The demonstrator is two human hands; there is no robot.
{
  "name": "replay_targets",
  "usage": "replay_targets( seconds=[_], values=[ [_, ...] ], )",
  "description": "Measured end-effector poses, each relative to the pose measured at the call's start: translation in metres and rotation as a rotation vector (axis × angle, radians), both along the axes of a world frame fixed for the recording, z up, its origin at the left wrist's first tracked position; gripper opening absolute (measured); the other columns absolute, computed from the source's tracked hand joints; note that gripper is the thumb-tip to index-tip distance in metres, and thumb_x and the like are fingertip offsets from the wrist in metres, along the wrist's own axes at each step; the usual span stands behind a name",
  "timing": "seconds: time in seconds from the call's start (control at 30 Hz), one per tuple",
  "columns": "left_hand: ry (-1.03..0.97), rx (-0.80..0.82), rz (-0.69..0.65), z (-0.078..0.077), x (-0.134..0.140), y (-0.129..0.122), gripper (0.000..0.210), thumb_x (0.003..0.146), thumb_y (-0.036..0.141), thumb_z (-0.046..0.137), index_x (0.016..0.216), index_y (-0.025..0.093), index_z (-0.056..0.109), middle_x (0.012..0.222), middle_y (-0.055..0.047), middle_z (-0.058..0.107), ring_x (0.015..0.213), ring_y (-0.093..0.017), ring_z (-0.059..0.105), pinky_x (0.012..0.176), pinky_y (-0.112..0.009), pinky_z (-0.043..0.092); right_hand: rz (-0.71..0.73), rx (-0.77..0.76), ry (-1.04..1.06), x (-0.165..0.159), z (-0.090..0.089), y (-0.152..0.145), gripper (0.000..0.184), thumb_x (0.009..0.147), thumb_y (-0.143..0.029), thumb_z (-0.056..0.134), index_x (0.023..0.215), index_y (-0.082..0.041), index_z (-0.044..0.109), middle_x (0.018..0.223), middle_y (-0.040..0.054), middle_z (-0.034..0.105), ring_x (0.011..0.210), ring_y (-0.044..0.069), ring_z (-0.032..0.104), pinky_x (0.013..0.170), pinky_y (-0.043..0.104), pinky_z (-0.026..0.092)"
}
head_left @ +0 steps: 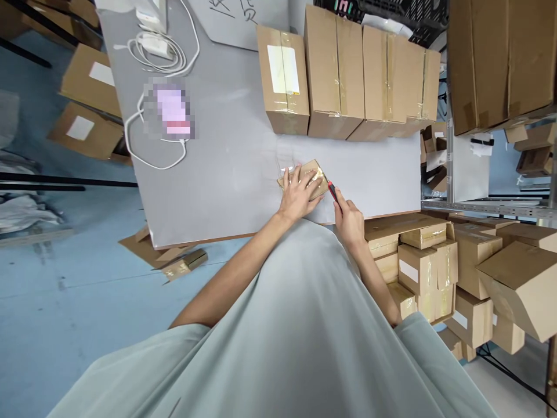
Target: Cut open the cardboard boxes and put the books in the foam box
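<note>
A small taped cardboard box [319,169] lies flat on the grey table near its front edge. Over its top rests my left hand [298,191], fingers spread and palm down, pressing on the cardboard. My right hand [349,222] is wrapped round the red and black handle of a utility knife [334,190]. The knife's tip points at the box's right edge, where shiny tape shows. Whether the blade touches the tape is too small to tell. My left hand covers much of the box's top.
A row of taped cartons [335,75] stands along the table's back. To the left lie a blurred phone [174,110] and white cables [174,58]. More boxes [420,267] are stacked low at the right, beside a metal shelf [487,206]. The grey table [217,191] ends just before my body.
</note>
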State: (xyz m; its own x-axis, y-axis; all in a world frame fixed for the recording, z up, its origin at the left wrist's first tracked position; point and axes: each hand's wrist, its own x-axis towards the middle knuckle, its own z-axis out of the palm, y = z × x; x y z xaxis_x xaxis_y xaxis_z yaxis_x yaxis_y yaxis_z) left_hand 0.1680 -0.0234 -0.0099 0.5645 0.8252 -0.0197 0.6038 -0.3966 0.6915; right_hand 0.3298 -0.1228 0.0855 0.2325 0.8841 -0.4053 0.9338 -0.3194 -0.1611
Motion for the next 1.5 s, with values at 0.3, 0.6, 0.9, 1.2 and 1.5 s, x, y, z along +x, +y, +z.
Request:
replay_targets(
  seconds=[0.3, 0.6, 0.9, 1.2, 1.5],
  values=[
    [-0.024, 0.065, 0.027, -0.012, 0.001, 0.001, 0.051, 0.100, 0.052, 0.066, 0.148, 0.033, 0.071, 0.162, -0.011, 0.064, 0.167, -0.048, 0.034, 0.133, -0.073, 0.020, 0.065, -0.058, -0.077, -0.004, -0.016, 0.030, 0.059, 0.123, -0.032, 0.028, 0.182, -0.033, 0.023, 0.124, 0.0126, 0.072, 0.093, 0.022, 0.073, 0.083, 0.028, 0.052],
    [-0.038, 0.055, 0.025, -0.020, 0.000, 0.000, 0.054, 0.101, 0.052, 0.066, 0.152, 0.033, 0.068, 0.164, -0.012, 0.063, 0.167, -0.049, 0.033, 0.133, -0.073, 0.019, 0.064, -0.156, -0.192, -0.028, -0.002, 0.041, 0.068, 0.119, -0.020, 0.031, 0.183, -0.032, 0.013, 0.128, 0.0156, 0.071, 0.103, 0.024, 0.079, 0.088, 0.031, 0.061],
    [-0.013, 0.063, -0.018, -0.020, 0.001, -0.006, 0.053, 0.103, 0.050, 0.065, 0.153, 0.033, 0.069, 0.161, -0.013, 0.065, 0.166, -0.049, 0.036, 0.132, -0.073, 0.023, 0.068, -0.238, -0.256, -0.034, 0.029, 0.037, 0.072, 0.114, -0.010, 0.035, 0.182, -0.030, 0.021, 0.119, 0.0171, 0.075, 0.096, 0.024, 0.083, 0.083, 0.031, 0.065],
    [-0.004, 0.088, -0.040, -0.023, -0.001, -0.005, 0.049, 0.102, 0.048, 0.067, 0.149, 0.032, 0.072, 0.160, -0.014, 0.066, 0.164, -0.048, 0.038, 0.131, -0.072, 0.024, 0.061, -0.303, -0.271, -0.025, 0.029, 0.021, 0.066, 0.114, -0.012, 0.041, 0.178, -0.023, 0.033, 0.113, 0.0173, 0.079, 0.098, 0.024, 0.083, 0.085, 0.030, 0.062],
    [0.040, 0.079, -0.050, -0.012, -0.005, 0.000, 0.049, 0.094, 0.044, 0.076, 0.140, 0.028, 0.071, 0.172, -0.017, 0.051, 0.165, -0.045, 0.038, 0.131, -0.068, 0.028, -0.038, -0.199, -0.128, -0.007, 0.052, -0.019, 0.058, 0.119, -0.027, 0.040, 0.177, -0.027, 0.036, 0.113, 0.0129, 0.082, 0.092, 0.024, 0.082, 0.082, 0.029, 0.058]
  ],
)
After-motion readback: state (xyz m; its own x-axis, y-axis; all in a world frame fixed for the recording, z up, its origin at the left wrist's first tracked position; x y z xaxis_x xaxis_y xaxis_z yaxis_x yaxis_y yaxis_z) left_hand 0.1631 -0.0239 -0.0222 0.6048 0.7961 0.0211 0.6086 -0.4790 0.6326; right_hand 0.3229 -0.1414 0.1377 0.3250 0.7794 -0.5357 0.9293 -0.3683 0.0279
